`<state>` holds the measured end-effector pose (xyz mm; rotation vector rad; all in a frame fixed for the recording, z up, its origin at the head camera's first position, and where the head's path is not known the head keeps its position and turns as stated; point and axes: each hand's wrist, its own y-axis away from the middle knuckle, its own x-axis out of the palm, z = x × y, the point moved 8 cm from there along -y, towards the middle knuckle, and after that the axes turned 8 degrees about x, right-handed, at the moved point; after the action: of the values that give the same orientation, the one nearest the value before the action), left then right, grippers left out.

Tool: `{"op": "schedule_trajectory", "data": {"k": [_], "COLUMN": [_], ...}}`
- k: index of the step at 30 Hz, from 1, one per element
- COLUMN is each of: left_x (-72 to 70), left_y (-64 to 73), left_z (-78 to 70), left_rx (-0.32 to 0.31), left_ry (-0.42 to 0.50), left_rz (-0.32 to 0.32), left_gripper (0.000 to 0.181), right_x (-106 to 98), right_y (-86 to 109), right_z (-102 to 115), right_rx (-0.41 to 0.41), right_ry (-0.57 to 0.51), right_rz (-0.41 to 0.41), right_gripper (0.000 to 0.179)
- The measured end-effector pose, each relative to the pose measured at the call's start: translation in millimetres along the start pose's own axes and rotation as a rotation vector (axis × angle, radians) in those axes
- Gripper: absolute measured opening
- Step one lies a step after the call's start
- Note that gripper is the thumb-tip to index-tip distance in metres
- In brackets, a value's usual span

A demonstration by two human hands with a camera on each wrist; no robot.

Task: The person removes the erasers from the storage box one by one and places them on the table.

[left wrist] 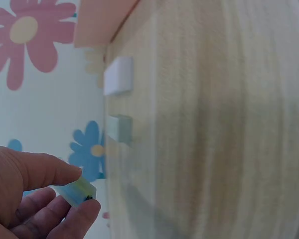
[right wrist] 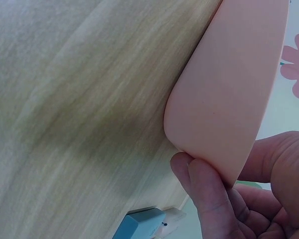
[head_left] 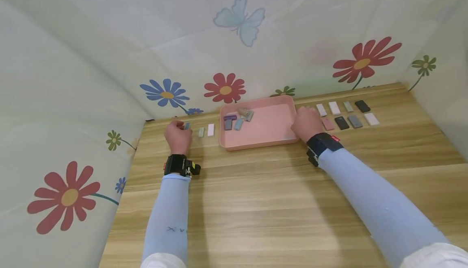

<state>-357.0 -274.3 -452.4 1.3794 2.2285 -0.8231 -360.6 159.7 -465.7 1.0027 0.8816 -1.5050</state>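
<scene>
My left hand (head_left: 178, 137) pinches a small light-blue block (left wrist: 78, 191), eraser-like with a yellow-green patch, between thumb and fingers. In the left wrist view it is tilted above the table. Beside that hand, a pale green block (head_left: 201, 132) and a white block (head_left: 211, 129) lie on the wood. At the tray's right end, my right hand (head_left: 307, 122) grips the wall of the pink tray (right wrist: 214, 94), thumb on one side and fingers on the other. Inside the tray's left part are several small blocks, among them a purple one (head_left: 230, 117) and a light-blue one (head_left: 239, 124).
Right of the tray, two rows of blocks lie on the wooden table (head_left: 256, 203), including a black one (head_left: 362, 105), a pink one (head_left: 328, 124) and a grey one (head_left: 354, 121). A flower-patterned wall covering (head_left: 190, 56) rises directly behind the tray.
</scene>
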Motion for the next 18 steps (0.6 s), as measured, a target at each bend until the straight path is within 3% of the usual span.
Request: {"op": "schedule_trajectory", "data": {"k": [7, 18], "left_x": [5.3, 18.6], "left_y": [1.2, 0.2], "left_z": [8.9, 15.5], "left_rx": [-0.020, -0.030], "left_ry": [-0.071, -0.096], "left_rz": [-0.015, 0.022], "left_gripper": [0.030, 0.031], "right_x": [-3.8, -0.9], "right_y": [0.7, 0.1], "right_z": [-0.5, -1.9], "right_rx": [0.012, 0.036], "right_ry": [-0.009, 0.010], "right_rz": [0.007, 0.025], "right_gripper": [0.017, 0.018]}}
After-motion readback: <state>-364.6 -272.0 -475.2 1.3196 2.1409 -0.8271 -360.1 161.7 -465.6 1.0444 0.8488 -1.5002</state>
